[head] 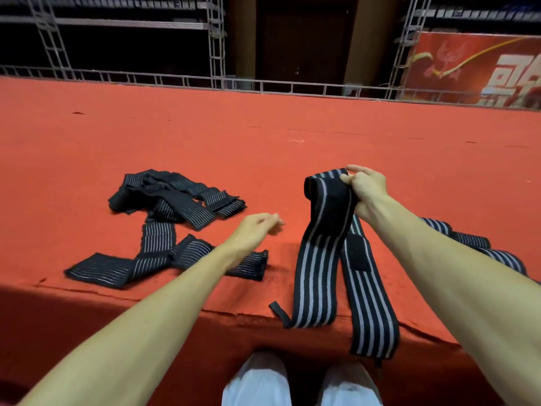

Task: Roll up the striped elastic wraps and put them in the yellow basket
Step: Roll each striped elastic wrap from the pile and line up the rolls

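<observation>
Right hand (centre right): grips wide-striped wrap | left hand: fingers relaxed, holding nothing | thin-striped wraps: loose on red carpet, centre left

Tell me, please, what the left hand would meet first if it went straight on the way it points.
The left hand would probably meet the striped wrap that the right hand holds, though depth is unclear.

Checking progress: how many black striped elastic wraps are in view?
4 at least: the wide-striped held wrap in the right hand; a second wrap behind the right forearm; a zigzagged wrap under the left forearm; a crumpled heap beyond, maybe hiding more.
</observation>
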The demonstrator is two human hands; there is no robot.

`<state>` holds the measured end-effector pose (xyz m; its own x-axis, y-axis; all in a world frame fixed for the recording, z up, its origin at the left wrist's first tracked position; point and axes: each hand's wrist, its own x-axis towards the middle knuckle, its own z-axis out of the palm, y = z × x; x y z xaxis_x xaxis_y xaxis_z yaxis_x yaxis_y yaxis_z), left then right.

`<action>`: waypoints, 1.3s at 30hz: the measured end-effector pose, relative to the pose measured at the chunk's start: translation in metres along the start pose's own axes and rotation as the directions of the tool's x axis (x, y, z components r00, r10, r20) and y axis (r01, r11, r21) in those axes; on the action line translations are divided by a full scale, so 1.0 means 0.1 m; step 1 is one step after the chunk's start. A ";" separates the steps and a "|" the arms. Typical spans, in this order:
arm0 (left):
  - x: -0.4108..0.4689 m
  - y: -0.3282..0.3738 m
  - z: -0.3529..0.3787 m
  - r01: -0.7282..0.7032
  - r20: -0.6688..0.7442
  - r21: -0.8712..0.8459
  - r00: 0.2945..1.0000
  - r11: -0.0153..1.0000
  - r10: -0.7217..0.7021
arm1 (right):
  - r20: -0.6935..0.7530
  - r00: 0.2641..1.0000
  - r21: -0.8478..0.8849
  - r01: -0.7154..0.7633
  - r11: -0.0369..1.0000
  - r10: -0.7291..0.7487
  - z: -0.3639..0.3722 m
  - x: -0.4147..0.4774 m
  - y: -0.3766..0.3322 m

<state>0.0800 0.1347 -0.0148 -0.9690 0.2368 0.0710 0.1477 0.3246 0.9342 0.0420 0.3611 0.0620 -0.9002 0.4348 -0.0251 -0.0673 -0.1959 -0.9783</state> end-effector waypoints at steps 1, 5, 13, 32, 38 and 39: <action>-0.02 0.16 0.11 0.026 0.083 -0.206 0.996 0.978 -0.009 | 0.006 1.000 0.021 -0.004 1.000 0.004 0.01 -0.03 -0.02; -0.10 0.53 0.39 -0.108 0.230 -0.136 0.963 0.985 0.137 | 0.014 1.000 0.108 -0.022 0.994 0.021 -0.06 -0.14 -0.18; -0.08 0.78 0.51 0.146 0.491 -0.241 0.871 0.959 -0.009 | 0.223 0.946 0.064 -0.255 0.965 0.235 -0.29 -0.22 -0.44; 0.82 -0.21 0.98 0.439 0.309 -0.315 0.886 0.842 -0.346 | 0.143 0.959 -0.248 -0.204 0.947 0.244 -0.14 1.26 1.06; 0.72 -0.41 1.04 0.466 0.290 -0.254 0.872 0.847 -0.393 | 0.111 0.972 -0.556 -0.112 0.823 0.207 -0.40 1.26 1.51; 0.68 -0.41 1.03 0.469 0.293 -0.248 0.870 0.848 -0.396 | 0.124 0.971 -0.579 -0.096 0.809 0.205 -0.42 1.21 1.49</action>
<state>0.0287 0.2319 -0.0845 -0.8438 0.3459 -0.4102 -0.3781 0.1591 0.9120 -0.0589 0.4215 -0.0953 -0.9412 0.2729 -0.1990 0.2816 0.3087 -0.9085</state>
